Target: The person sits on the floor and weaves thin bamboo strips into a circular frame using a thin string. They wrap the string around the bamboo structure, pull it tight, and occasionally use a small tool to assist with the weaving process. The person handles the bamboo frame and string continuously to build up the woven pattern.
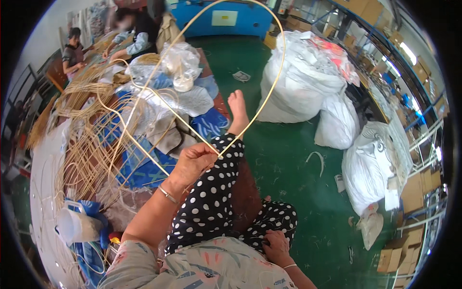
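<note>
My left hand is raised over my bent knee, its thumb and fingers pinched on a thin pale rattan strip. The strip arcs up in a large loop and comes back to my fingertips, where its parts cross. Many more rattan strips lie in a loose, tangled pile to the left. My right hand rests on my thigh, on the black trousers with white dots, with nothing visible in it. Its fingers look loosely extended.
A pale plastic jug stands at lower left. Blue patterned cloth and plastic bags lie beside the pile. Large white sacks stand on the green floor to the right. Two people work at far left; a blue machine stands behind.
</note>
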The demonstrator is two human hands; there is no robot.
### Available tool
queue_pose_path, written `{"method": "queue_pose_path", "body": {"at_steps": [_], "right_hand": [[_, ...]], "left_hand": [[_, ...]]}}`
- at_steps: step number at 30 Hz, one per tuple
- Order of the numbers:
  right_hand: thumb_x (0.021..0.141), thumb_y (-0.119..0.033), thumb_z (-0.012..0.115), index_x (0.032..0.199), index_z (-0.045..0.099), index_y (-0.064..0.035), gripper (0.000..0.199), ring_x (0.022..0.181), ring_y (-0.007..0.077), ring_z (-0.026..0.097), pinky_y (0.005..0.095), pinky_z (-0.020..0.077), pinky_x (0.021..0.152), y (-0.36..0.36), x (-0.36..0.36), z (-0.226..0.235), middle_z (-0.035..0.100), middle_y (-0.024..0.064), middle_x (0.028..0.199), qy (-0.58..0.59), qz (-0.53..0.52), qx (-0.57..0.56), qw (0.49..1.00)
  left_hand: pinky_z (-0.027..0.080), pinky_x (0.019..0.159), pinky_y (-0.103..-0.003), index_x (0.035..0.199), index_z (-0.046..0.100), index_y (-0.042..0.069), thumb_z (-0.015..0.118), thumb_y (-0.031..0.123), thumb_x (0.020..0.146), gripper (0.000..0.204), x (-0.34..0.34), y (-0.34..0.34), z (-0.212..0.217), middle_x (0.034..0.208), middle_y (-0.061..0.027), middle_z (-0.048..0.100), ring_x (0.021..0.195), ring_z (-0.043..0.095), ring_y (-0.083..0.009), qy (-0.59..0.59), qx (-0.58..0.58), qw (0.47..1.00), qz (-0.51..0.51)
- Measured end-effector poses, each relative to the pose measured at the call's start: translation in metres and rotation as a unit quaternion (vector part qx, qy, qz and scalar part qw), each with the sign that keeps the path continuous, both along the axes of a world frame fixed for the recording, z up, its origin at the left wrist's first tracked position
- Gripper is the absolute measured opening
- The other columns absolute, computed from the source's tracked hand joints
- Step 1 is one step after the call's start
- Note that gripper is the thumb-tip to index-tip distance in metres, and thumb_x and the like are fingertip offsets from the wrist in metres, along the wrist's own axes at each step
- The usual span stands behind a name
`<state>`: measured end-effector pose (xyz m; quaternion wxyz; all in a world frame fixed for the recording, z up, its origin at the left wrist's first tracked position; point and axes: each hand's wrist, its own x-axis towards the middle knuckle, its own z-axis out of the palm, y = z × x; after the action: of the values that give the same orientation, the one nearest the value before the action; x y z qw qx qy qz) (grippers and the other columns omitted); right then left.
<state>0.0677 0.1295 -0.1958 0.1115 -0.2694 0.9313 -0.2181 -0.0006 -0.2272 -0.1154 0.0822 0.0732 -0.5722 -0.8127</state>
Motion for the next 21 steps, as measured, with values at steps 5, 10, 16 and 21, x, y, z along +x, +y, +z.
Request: {"method": "queue_pose_path", "body": {"at_steps": [5,10,16,21], "right_hand": [[0.064,-0.013,0.063,0.086,0.062,-0.0079,0.022,0.095,0.0261,0.053,0.0364,0.0434,0.081,0.000,0.001,-0.005,0.061,0.0082,0.095,-0.011,-0.033,-0.024,0.999],[0.084,-0.015,0.055,0.100,0.058,-0.0013,0.021,0.084,0.0138,0.057,0.0268,0.0459,0.074,-0.036,-0.035,-0.002,0.061,0.0074,0.093,-0.232,-0.078,-0.359,0.901],[0.088,-0.024,0.052,0.113,0.050,-0.0043,0.032,0.076,0.0050,0.054,0.0172,0.0409,0.052,-0.099,-0.072,0.103,0.058,0.0006,0.096,-0.401,-0.037,-0.572,0.714],[0.089,-0.022,0.048,0.113,0.048,-0.0059,0.029,0.068,0.0040,0.054,0.0149,0.0339,0.041,-0.098,-0.073,0.130,0.058,0.0002,0.094,-0.341,0.117,-0.651,0.668]], "left_hand": [[0.035,0.043,-0.017,0.085,0.056,0.002,0.052,0.003,0.082,0.005,0.003,0.041,0.051,0.062,0.0016,0.051,0.050,0.044,-0.0039,0.018,-0.056,0.993,-0.100],[0.037,0.045,-0.017,0.094,0.055,0.001,0.055,0.006,0.081,0.014,0.003,0.104,0.109,0.068,-0.0010,0.053,0.056,0.048,-0.0048,0.067,-0.034,0.958,-0.276],[0.032,0.032,-0.019,0.096,0.048,-0.003,0.063,0.033,0.075,0.045,-0.007,0.147,0.167,0.050,-0.0039,0.047,0.036,0.040,-0.0095,0.281,0.061,0.898,-0.332],[0.028,0.027,-0.018,0.097,0.042,-0.003,0.059,0.035,0.081,0.044,0.005,0.140,0.174,0.046,-0.0017,0.040,0.032,0.036,-0.0075,0.372,0.137,0.866,-0.306]]}}
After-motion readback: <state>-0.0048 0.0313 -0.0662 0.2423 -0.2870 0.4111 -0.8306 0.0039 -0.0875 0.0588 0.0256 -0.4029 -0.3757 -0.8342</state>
